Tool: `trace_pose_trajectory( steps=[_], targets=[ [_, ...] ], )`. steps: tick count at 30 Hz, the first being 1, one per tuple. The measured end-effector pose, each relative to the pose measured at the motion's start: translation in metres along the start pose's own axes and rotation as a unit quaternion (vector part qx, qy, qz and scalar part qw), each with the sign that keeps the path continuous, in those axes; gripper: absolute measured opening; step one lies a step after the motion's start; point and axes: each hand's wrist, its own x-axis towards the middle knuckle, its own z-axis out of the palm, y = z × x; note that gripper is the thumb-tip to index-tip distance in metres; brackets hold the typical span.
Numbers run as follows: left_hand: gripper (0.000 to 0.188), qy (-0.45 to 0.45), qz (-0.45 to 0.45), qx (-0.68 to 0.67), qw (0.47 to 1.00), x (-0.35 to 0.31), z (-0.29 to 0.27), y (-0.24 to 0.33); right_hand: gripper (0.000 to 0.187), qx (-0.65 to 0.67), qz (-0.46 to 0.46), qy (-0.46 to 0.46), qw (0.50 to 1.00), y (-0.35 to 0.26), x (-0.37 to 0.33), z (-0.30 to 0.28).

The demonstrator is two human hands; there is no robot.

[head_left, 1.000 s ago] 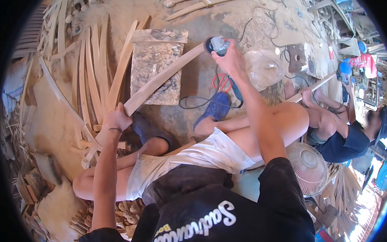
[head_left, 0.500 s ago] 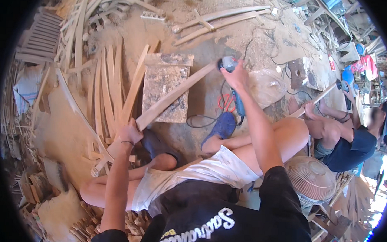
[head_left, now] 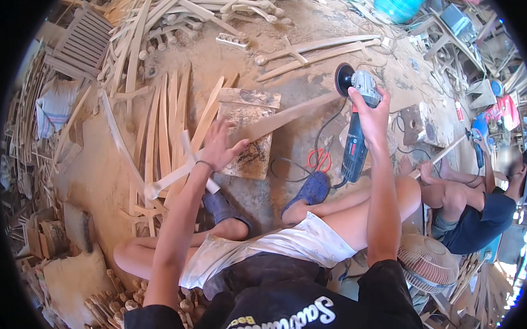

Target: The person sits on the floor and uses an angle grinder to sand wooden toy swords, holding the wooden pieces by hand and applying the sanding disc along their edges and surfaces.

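My right hand [head_left: 374,115] grips an angle grinder [head_left: 352,150] with a blue body, grey head and dark round disc [head_left: 343,80], raised over the floor. A curved wooden sword [head_left: 294,114] slants across a worn block [head_left: 240,166]; its blade tip reaches up to just below the disc, and whether they touch I cannot tell. The sword's cross guard and round-ended handle point toward the lower left. Spread over the blade beside the guard is my left hand [head_left: 219,147], fingers apart; whether the palm rests on the wood is hidden.
Several wooden blades [head_left: 166,120] lean left of the block. Red-handled scissors [head_left: 319,160] and the grinder's cord lie near my blue clogs [head_left: 309,192]. Two wooden swords [head_left: 320,44] lie farther off. At the right sit a fan [head_left: 427,260] and another person [head_left: 476,212] working on a wooden piece.
My right hand has lifted and turned the grinder, so its body now shows upright. My left hand has opened from its grip and shifted; the sword's guard and handle now show.
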Motion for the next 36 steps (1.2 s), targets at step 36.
trace_pose_trajectory(
  steps=[36],
  targets=[
    [0.039, -0.088, -0.322, 0.006, 0.943, -0.149, -0.018, -0.039, 0.086, -0.216, -0.165, -0.290, 0.918, 0.008, -0.143, 0.090]
  ],
)
